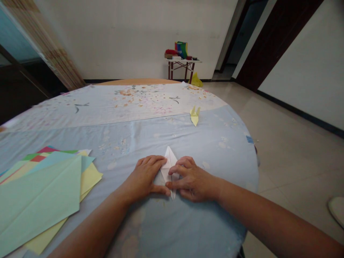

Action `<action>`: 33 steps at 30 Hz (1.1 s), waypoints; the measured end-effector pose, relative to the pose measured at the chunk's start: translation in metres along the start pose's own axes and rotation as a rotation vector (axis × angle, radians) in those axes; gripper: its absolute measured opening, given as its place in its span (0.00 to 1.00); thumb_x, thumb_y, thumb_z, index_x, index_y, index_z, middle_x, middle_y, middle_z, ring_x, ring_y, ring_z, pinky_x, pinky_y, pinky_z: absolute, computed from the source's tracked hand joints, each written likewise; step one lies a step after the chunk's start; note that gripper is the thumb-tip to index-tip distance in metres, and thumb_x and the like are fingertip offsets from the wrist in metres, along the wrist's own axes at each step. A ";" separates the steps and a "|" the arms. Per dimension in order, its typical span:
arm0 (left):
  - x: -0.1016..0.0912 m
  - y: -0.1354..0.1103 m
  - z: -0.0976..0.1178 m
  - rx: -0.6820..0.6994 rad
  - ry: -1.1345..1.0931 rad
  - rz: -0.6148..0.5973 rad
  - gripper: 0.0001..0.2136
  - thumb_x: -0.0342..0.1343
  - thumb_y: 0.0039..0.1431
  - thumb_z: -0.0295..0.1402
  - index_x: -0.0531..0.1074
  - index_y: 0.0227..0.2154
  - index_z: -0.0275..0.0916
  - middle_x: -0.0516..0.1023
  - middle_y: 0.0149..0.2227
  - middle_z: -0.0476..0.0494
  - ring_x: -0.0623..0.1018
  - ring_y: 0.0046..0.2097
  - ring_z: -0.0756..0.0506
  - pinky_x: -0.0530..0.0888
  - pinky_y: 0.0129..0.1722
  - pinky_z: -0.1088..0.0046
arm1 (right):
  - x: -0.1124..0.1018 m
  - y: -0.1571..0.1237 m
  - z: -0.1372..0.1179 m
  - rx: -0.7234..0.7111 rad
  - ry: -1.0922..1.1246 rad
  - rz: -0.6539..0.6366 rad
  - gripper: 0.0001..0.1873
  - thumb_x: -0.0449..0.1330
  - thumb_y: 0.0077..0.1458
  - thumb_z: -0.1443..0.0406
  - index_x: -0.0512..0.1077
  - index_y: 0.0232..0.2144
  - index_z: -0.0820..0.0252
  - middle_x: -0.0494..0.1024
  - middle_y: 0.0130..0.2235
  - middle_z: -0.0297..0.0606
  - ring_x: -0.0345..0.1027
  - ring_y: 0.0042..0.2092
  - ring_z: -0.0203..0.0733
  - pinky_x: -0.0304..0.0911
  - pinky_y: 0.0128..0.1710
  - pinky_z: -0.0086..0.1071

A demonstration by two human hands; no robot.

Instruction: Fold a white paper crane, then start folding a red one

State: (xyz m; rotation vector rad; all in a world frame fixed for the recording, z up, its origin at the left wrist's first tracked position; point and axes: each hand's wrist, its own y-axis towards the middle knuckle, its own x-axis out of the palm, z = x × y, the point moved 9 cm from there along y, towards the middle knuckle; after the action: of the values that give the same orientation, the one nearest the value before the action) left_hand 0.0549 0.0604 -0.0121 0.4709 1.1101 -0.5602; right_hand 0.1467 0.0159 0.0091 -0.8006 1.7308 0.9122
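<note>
On the cloth-covered worktop (129, 129), the left hand (143, 177) and right hand (192, 181) are pressing flat on a folded white paper (170, 160), while coloured sheets (45, 190) are lying left and a yellow paper figure (195, 115) is standing beyond.

White paper (170, 160), pale-blue floral tablecloth (134, 136)

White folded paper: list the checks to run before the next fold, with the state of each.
1. White folded paper flat on the tablecloth: ok.
2. Left hand pressing its left side: ok.
3. Right hand fingers on the paper: ok.
4. Far tip free of both hands: ok.
5. Edges under the hands aligned: cannot tell, hidden.
6. Stack of coloured sheets apart from the hands: ok.
</note>
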 end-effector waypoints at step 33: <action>-0.012 0.011 -0.013 -0.127 -0.041 0.223 0.12 0.51 0.57 0.37 0.73 0.42 0.46 0.71 0.41 0.44 0.70 0.43 0.44 0.67 0.45 0.62 | 0.002 -0.002 -0.006 -0.041 0.060 -0.006 0.19 0.55 0.50 0.68 0.67 0.46 0.52 0.71 0.48 0.35 0.51 0.54 0.47 0.43 0.51 0.44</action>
State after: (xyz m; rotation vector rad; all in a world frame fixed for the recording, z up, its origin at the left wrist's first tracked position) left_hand 0.0488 0.0794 -0.0052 0.4634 1.0318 -0.3006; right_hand 0.1448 0.0099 0.0079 -0.8669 1.7656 0.9306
